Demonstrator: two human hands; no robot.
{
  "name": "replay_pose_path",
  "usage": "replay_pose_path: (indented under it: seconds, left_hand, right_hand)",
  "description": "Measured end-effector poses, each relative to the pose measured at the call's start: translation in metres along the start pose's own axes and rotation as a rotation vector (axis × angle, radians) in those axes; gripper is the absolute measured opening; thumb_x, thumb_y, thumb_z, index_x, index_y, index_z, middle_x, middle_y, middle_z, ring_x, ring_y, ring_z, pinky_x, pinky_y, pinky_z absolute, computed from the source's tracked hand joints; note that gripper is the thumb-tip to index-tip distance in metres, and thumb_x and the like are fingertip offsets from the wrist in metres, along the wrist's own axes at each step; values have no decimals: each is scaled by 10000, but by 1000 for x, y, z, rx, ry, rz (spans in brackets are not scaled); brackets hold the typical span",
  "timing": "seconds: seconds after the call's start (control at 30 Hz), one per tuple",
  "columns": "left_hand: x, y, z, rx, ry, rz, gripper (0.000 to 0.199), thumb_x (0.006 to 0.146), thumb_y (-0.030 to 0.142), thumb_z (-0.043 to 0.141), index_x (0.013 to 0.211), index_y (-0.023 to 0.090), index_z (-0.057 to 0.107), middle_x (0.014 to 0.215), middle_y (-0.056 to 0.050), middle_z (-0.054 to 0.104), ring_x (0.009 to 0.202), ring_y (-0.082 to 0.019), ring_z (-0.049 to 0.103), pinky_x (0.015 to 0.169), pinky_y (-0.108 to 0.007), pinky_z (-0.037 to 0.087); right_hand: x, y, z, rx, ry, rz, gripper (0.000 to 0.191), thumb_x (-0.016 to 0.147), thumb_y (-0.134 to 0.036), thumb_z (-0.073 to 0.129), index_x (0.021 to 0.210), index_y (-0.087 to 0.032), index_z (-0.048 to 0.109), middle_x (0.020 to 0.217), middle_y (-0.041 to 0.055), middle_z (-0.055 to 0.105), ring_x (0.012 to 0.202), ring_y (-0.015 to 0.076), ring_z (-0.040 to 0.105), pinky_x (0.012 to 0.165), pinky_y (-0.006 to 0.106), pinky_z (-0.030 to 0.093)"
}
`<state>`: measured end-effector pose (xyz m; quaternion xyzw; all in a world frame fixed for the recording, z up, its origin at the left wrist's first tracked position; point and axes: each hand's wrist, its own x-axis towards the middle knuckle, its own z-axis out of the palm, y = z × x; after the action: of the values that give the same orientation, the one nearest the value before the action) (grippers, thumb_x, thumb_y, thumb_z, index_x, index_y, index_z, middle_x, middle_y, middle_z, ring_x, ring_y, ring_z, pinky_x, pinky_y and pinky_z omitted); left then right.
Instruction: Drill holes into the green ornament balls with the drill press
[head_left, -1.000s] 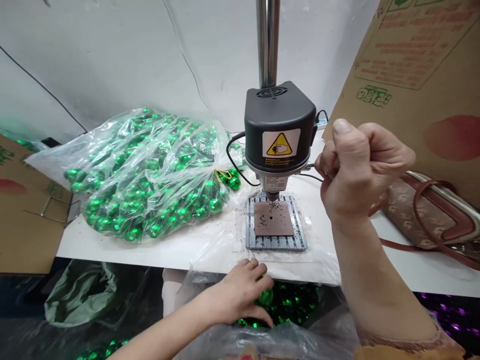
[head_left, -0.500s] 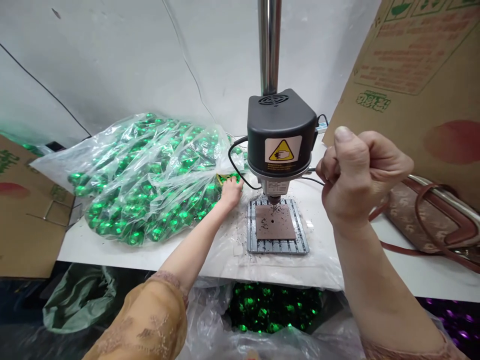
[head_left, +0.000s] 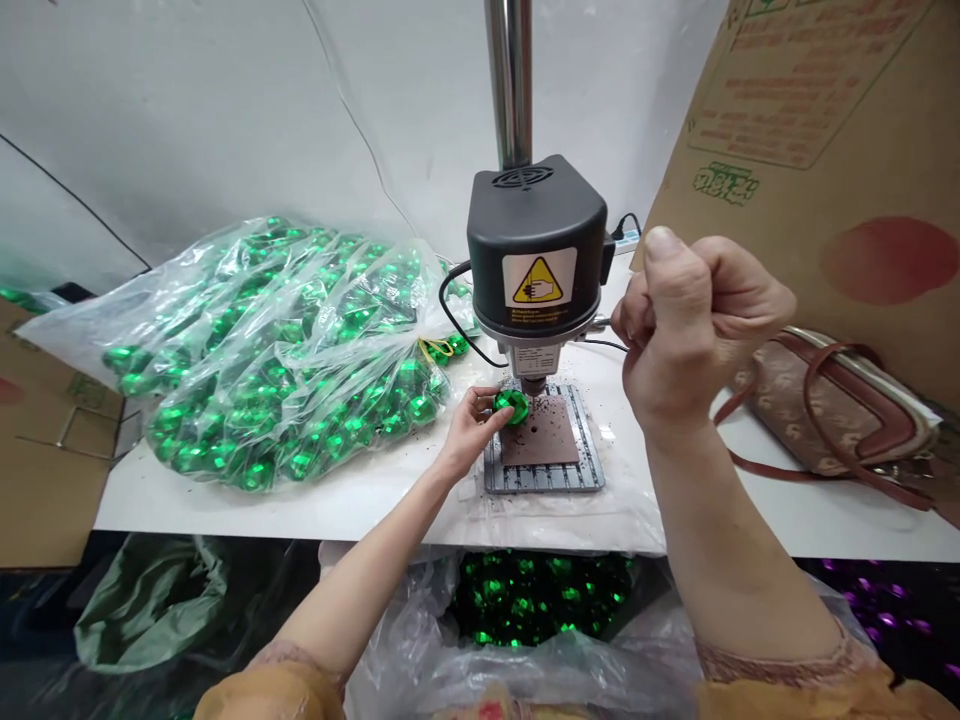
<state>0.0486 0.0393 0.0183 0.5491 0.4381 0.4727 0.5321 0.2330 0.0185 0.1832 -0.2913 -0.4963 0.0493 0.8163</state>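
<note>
Pinched in my left hand (head_left: 476, 425) is a shiny green faceted ball (head_left: 511, 406), just left of the chuck (head_left: 533, 385) and above the edge of the base plate. My right hand (head_left: 682, 320) is closed in a fist around the feed lever (head_left: 601, 323) of a small black drill press (head_left: 536, 240); most of the grip is hidden by the fingers. Under the chuck lies a brown board (head_left: 551, 445) with a hole in it, on the slotted metal base (head_left: 544, 480). Dark shavings are scattered over both.
A clear plastic bag (head_left: 300, 350) full of green balls lies left of the press, tied with yellow string. Below the table edge, an open bag holds more green balls (head_left: 540, 600). At right are a brown handbag (head_left: 832, 410) and a cardboard box (head_left: 817, 140).
My left hand has come from the bag's tied end toward the drill press, now with a green ball in its fingers. The right hand stays on the lever. The view has shifted slightly.
</note>
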Motion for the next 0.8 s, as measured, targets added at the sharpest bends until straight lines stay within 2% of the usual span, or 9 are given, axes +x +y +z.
replay_pose_path:
  seconds: [0.17,0.4,0.5,0.6,0.8]
  left_hand:
    - [-2,-5,6,215,4,110,442,701,389,821,1033,190,607,1083,-70,679,1022,-216,631,911,-355,463]
    - [-10,-7,14,406,-43,234,494,687,330,834,1123,214,632,1160,-79,650,1137,-274,583,999,-421,442]
    - [-14,-9,23,371,-67,247,497,705,310,824,1142,212,609,1140,-74,651,1109,-264,600,987,-419,462]
    - [-15,-16,30,246,-98,212,523,728,318,813,1172,202,564,1171,-85,638,1104,-252,615,987,-409,478]
    - [-14,-24,34,143,-112,154,503,755,330,802,1169,198,550,1242,-105,614,1192,-265,586,1049,-423,443]
  right_hand:
    - [0,0,-1,-6,-18,-27,452,910,-354,536,579,-205,266,524,-47,228,449,33,303,461,243,263]
    - [-1,-1,-1,15,-7,14,462,903,-342,549,569,-199,264,528,-47,244,451,28,295,472,235,274]
    - [-2,-2,-1,2,0,26,465,902,-344,552,570,-198,260,533,-47,238,458,26,296,479,234,277]
    - [-2,-2,-1,-17,-1,29,470,903,-347,551,574,-199,248,539,-47,217,461,24,292,480,234,278]
    - [-4,-2,-4,-67,-36,-19,460,920,-347,519,593,-203,230,539,-51,205,454,23,302,463,234,271]
